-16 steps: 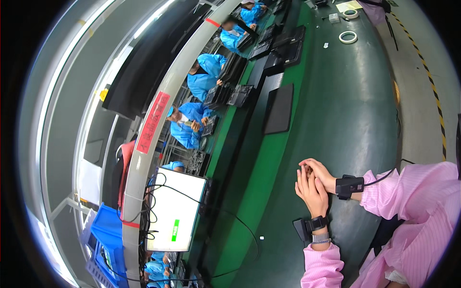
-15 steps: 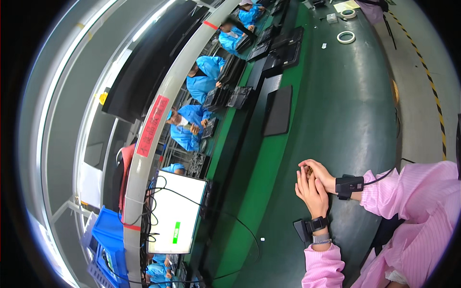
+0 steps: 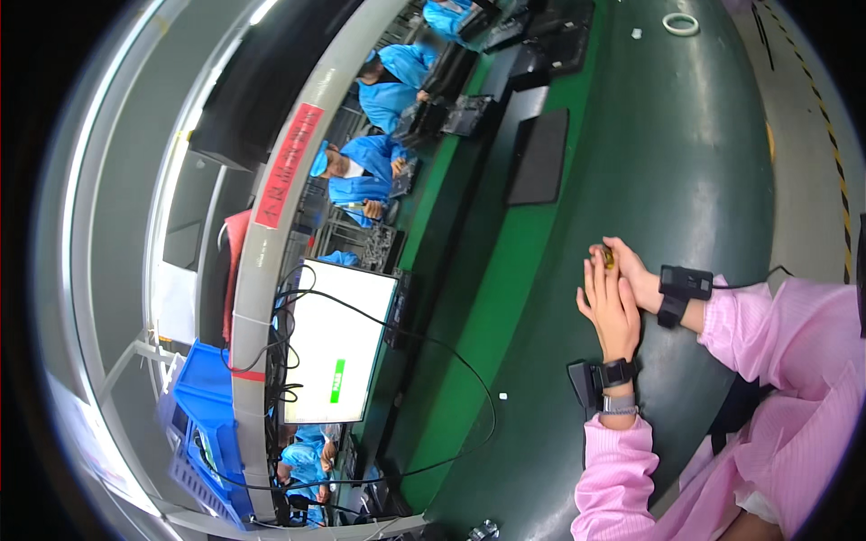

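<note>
"What fills most of the view?"

"A dark green bench, with a bright green strip along its far edge. Beyond that edge stands a monitor with a mostly white screen, and on the strip lies a flat black panel."

"And the hands?"

"Over the bench, towards the edge nearest the person, and touching. The left hand has its fingers stretched out, side by side, against the right hand, whose fingers curl."

"Round anything?"

"A small yellowish thing shows between the hands, partly hidden. I can't tell what it is, or whether the right fingers grip it."

"Anything else?"

"A pale ring lies towards the bench's upper end, and a tiny white piece near the strip."
</note>
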Demonstrator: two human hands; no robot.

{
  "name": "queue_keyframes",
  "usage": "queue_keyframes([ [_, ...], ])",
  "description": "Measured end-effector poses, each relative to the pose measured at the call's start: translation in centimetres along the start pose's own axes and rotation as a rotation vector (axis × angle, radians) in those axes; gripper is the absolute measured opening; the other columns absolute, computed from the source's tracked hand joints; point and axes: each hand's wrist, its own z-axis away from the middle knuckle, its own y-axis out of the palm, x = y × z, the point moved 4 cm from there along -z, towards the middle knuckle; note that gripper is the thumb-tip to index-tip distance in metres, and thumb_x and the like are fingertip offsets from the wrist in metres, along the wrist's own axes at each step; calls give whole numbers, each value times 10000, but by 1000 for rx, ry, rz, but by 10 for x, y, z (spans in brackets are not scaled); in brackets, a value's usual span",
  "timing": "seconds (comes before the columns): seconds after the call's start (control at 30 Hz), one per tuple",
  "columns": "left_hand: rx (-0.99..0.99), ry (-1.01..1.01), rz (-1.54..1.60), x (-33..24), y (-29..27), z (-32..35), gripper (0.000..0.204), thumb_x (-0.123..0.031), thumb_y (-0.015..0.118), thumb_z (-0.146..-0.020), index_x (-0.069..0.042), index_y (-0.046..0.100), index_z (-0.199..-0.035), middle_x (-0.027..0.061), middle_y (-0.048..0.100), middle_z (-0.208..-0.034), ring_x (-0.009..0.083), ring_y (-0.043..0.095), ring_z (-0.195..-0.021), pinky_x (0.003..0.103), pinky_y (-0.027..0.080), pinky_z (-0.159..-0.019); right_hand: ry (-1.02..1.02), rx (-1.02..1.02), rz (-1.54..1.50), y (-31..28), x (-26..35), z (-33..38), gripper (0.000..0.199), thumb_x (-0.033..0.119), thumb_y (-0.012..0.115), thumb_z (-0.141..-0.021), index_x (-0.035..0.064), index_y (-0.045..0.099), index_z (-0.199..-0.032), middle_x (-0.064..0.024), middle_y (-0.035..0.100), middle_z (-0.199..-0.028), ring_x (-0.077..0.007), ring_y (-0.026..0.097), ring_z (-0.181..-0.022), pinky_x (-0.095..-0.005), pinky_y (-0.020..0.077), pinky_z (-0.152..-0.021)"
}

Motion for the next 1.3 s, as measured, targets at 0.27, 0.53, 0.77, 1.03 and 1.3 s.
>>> queue_keyframes([
  [0.27,20,0,-42,6,-3,1,408,-279,302,-970,-51,555,-1196,85,380,-1439,282,299,-1343,452,208,-1028,-194,11,180,-3,-4,-14,197,259,529,-787,76,599,-809,-59,588,-758,-207,567,-705,-350,489,-689],
  [0.53,56,-67,42,3,-6,0,414,-274,296,-982,-7,520,-1205,85,360,-1453,260,267,-1364,453,135,-1067,-120,42,187,-9,-17,-27,205,177,463,-831,54,605,-913,-45,566,-853,-167,530,-777,-302,464,-721],
  [0.77,62,-87,69,1,-9,0,447,-302,277,-986,-5,508,-1227,97,370,-1443,262,279,-1360,450,150,-1065,-61,60,181,-9,-16,-33,186,156,455,-825,59,586,-916,-44,552,-844,-164,522,-772,-306,463,-707],
  [1.03,32,-55,25,13,-2,2,424,-286,317,-978,-24,509,-1252,90,394,-1426,268,299,-1349,452,172,-1057,-13,135,156,-1,-21,-25,164,188,460,-857,76,560,-923,-54,544,-845,-191,527,-759,-367,487,-693],
  [1.3,31,-61,116,10,-4,-1,426,-262,313,-982,-23,486,-1290,118,403,-1413,277,333,-1325,408,226,-1060,-50,-57,192,5,-8,1,167,192,440,-878,86,567,-902,-41,534,-842,-172,523,-770,-344,484,-733],
])
